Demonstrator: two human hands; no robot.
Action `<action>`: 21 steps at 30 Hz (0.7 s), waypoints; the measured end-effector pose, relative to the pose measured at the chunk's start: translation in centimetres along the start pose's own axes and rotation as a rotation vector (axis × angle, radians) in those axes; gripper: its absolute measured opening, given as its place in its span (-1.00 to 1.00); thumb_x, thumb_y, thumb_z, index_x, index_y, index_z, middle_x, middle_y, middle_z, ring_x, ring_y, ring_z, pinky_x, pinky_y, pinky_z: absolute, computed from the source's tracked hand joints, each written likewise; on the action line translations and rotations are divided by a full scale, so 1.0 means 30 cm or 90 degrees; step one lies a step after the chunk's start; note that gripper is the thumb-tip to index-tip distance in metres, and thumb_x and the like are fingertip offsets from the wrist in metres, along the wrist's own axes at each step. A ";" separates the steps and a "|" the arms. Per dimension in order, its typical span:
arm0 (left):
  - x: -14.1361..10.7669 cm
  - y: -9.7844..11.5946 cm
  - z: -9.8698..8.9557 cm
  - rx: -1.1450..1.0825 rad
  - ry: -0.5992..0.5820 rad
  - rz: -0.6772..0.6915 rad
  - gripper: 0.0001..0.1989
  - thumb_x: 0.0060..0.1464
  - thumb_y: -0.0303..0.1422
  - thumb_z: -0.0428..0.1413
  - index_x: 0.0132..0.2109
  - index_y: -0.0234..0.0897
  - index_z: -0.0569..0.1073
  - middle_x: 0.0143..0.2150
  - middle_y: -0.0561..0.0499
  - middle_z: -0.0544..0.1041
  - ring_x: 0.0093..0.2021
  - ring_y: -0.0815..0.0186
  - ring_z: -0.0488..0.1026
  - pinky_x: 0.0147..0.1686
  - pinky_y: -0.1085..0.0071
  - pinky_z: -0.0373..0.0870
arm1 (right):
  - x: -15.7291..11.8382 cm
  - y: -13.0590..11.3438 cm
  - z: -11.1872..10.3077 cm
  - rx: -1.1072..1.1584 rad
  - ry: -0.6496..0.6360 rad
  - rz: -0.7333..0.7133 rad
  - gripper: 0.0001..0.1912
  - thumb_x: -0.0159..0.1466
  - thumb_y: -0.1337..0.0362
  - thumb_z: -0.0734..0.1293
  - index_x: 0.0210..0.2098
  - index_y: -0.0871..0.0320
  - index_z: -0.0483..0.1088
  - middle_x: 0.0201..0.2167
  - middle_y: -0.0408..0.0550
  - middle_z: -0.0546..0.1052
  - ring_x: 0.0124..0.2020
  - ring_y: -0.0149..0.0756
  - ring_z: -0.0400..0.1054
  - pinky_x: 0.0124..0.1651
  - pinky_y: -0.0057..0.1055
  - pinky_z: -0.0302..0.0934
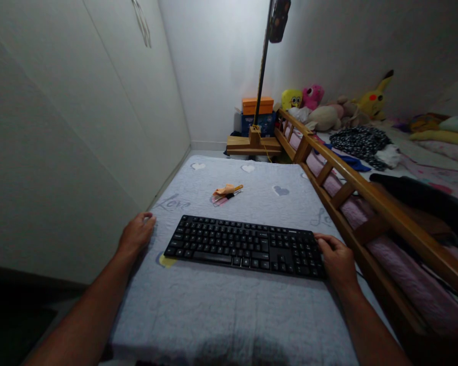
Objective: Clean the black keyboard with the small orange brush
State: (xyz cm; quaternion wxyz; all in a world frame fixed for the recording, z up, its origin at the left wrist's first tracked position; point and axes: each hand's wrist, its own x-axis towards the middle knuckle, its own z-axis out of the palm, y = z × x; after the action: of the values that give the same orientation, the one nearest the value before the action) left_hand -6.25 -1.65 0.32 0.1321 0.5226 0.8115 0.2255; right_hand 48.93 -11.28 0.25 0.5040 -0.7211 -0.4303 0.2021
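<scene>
A black full-size keyboard (240,246) lies flat on a table with a pale blue-grey patterned cloth (229,315). At its right end my right hand (338,259) grips the edge, thumb on top and the other fingers partly hidden. My left hand (137,233) rests on the cloth at the table's left edge, apart from the keyboard, fingers loosely bent and holding nothing visible. Beyond the keyboard lies a small bundle: an orange cloth (224,190) with several thin sticks or brushes (232,195), too small to name surely.
White cabinet doors (80,127) rise along the left. A wooden bed rail (339,173) runs along the right, with plush toys (324,117) and clothes (361,142) behind it. Past the far edge stand a wooden base (238,146) with a dark pole and an orange box (257,105).
</scene>
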 end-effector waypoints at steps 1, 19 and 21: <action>-0.001 -0.001 0.000 -0.005 0.001 0.000 -0.50 0.13 -0.14 0.00 0.07 -0.36 0.53 -0.03 -0.32 0.63 -0.06 -0.09 0.59 -0.11 0.13 0.50 | 0.002 0.003 -0.002 -0.004 -0.004 -0.002 -0.69 0.08 0.06 0.34 -0.37 0.14 0.60 -0.27 0.06 0.67 -0.16 -0.01 0.53 -0.04 -0.16 0.35; -0.034 -0.003 -0.004 -0.009 -0.011 -0.004 -0.52 0.10 -0.11 -0.03 0.00 -0.33 0.54 -0.14 -0.28 0.63 -0.08 -0.09 0.59 -0.12 0.13 0.51 | 0.015 0.012 -0.019 -0.029 -0.003 -0.040 -0.70 0.11 0.05 0.35 -0.37 0.12 0.60 -0.27 0.05 0.68 -0.19 -0.04 0.55 -0.05 -0.18 0.37; -0.033 -0.010 0.001 -0.011 -0.008 -0.006 -0.52 0.10 -0.11 -0.03 0.00 -0.31 0.54 -0.13 -0.28 0.63 -0.07 -0.10 0.58 -0.12 0.11 0.51 | 0.013 0.014 -0.018 -0.022 0.000 -0.044 -0.70 0.11 0.05 0.35 -0.37 0.12 0.60 -0.27 0.05 0.68 -0.17 -0.03 0.54 -0.02 -0.17 0.37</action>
State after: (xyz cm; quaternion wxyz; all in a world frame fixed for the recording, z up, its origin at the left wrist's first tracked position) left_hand -6.07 -2.66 0.13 0.1429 0.5188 0.8114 0.2281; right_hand 49.71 -11.30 0.15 0.4981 -0.7145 -0.4583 0.1771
